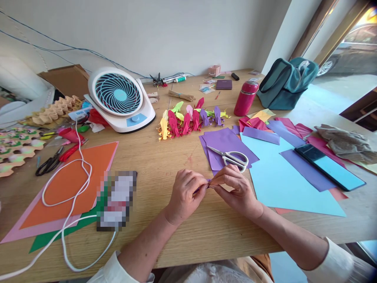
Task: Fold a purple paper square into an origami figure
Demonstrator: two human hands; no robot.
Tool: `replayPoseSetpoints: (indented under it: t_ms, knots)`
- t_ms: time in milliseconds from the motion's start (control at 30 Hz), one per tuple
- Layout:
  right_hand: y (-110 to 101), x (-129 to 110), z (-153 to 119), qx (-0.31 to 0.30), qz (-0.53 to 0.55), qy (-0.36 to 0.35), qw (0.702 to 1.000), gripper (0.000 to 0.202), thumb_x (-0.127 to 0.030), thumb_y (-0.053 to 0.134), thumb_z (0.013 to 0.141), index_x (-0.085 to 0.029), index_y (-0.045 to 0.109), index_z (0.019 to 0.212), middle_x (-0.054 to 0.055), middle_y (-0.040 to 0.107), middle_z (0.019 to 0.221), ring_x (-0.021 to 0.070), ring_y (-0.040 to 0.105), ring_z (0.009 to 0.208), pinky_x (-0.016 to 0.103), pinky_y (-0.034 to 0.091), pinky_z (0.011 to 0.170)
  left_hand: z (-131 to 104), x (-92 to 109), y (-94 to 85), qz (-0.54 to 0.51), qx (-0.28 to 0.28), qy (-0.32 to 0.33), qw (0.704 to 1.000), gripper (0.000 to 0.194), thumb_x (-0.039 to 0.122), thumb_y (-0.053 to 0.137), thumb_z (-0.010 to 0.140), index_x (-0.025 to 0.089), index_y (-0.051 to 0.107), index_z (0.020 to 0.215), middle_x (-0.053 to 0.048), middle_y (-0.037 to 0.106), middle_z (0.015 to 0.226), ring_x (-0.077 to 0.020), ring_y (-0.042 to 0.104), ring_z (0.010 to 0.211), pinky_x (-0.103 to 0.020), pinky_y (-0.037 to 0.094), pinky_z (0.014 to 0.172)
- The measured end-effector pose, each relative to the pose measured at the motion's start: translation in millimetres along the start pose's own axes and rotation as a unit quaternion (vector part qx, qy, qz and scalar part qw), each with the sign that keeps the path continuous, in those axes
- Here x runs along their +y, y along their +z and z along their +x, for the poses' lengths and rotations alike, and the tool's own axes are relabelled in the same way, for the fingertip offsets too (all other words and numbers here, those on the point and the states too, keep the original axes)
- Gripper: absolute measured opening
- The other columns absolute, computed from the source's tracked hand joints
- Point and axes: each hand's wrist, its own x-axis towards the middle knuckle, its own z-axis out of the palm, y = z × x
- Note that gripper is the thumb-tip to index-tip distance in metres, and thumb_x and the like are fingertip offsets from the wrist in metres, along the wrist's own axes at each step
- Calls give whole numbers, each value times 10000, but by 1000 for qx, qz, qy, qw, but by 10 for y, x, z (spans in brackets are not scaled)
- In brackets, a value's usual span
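Observation:
Above the front part of the table, my left hand and my right hand meet, fingertips pinched together. Between them is a small piece of purple paper, mostly hidden by the fingers. White-handled scissors lie just beyond my right hand, on purple paper sheets. Farther back stands a cluster of folded paper figures in yellow, red, pink, green and purple.
A white fan stands at the back left. A phone with a white cable lies left, near orange paper. Right are light blue paper, another phone, a red flask and a teal bag.

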Motion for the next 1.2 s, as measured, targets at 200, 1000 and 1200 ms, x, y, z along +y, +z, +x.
replayPoseSetpoints:
  t_ms: [200,1000,1200]
  knots:
    - [-15,45,-21,-11,49,26,998,89,-136,698,892,-221,684,869,9,685,814,164,591,752,377,413,768,15,-17,-18,-58,-5,-11,998,122,95,633,901,213,601,897,-7,695,845,-171,604,825,-334,457,781]
    - [0,-15,8,0,4,20,1000,110,-108,665,904,-214,654,876,8,662,803,151,578,737,364,406,753,5,12,-22,-29,13,10,999,163,57,616,893,214,601,932,-9,698,846,-165,601,810,-340,464,771]
    - [9,-10,-1,1,-1,18,1000,111,-120,647,918,-210,646,852,9,645,765,155,557,725,365,404,746,9,10,-22,-25,3,8,1000,133,86,616,906,216,607,930,-13,708,856,-167,616,824,-342,469,785]
